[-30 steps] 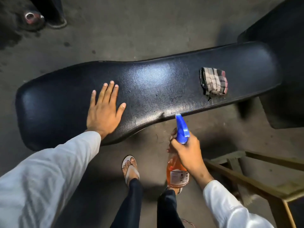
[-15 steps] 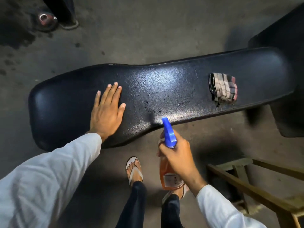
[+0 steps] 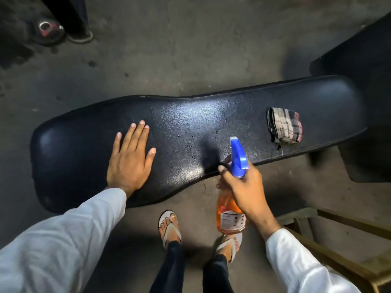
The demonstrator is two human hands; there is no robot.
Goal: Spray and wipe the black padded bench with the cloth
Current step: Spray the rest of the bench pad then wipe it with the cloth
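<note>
Your bench (image 3: 211,123) is black with a pale sheen near its middle. At about three o'clock on it, your cloth (image 3: 284,128) is checked in cream, grey and black, with a pink-red edge. Your bottle (image 3: 229,216) at five o'clock is orange with a white label and a blue spray head (image 3: 238,157). Your sleeves (image 3: 63,240) are white, your sandals (image 3: 169,228) pale, the floor (image 3: 169,49) grey.

Left hand (image 3: 130,159) flat, palm down, fingers straight toward 12 o'clock, thumb toward 2. Right hand (image 3: 243,187) curled in grip, forearm running to 5 o'clock.
</note>
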